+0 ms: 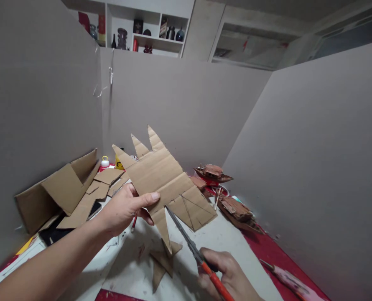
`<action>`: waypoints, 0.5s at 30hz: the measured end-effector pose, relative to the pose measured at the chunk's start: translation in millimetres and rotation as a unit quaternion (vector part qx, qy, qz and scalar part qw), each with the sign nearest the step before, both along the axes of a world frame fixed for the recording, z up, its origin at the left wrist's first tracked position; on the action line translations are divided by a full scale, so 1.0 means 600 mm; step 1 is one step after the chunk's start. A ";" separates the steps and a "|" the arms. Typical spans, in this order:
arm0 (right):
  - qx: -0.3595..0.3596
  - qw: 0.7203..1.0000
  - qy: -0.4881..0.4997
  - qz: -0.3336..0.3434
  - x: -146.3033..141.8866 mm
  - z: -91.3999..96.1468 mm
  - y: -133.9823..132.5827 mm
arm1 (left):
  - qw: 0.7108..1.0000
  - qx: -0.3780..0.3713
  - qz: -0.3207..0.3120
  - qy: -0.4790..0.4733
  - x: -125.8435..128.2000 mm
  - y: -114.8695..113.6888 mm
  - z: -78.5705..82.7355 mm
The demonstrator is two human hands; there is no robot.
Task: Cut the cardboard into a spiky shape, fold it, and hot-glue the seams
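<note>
One thumb [148, 199] on top, left hand [128, 209] pinches a spiky brown cardboard piece [165, 175]; right hand [228, 265] grips orange-handled grey scissors [192, 246], angled up-left.

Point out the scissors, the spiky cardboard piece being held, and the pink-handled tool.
Scissors [192, 246]: head view, on the dark blades.
Spiky cardboard piece [164, 173]: head view, on its broad flat middle.
Pink-handled tool [291, 281]: head view, on the handle.

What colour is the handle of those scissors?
The handle is orange-red; it shows best in the head view, the only one here.
</note>
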State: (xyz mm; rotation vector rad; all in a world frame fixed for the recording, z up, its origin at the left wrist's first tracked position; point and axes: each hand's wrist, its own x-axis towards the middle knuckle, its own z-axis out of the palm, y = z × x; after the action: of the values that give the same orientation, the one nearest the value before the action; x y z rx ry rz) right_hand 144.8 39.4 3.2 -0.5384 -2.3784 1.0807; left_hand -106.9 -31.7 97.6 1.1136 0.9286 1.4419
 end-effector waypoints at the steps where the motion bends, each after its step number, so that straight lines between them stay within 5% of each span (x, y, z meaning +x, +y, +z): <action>1: 0.003 1.000 -0.001 0.000 0.000 -0.001 0.001 | 1.000 0.000 0.000 0.001 0.001 0.000 -0.001; 10: 0.031 0.999 -0.016 -0.011 0.003 -0.008 0.007 | 0.997 0.016 0.069 -0.023 -0.014 -0.007 0.017; 15: -0.023 0.987 0.123 -0.100 0.006 -0.028 0.013 | 0.994 0.052 0.095 -0.024 -0.039 -0.014 0.035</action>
State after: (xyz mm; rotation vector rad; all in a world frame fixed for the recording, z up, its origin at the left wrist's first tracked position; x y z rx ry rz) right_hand 148.3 47.4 -13.7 -0.6078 -2.0442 1.0481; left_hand -130.1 -40.1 118.7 1.0829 0.9551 1.6824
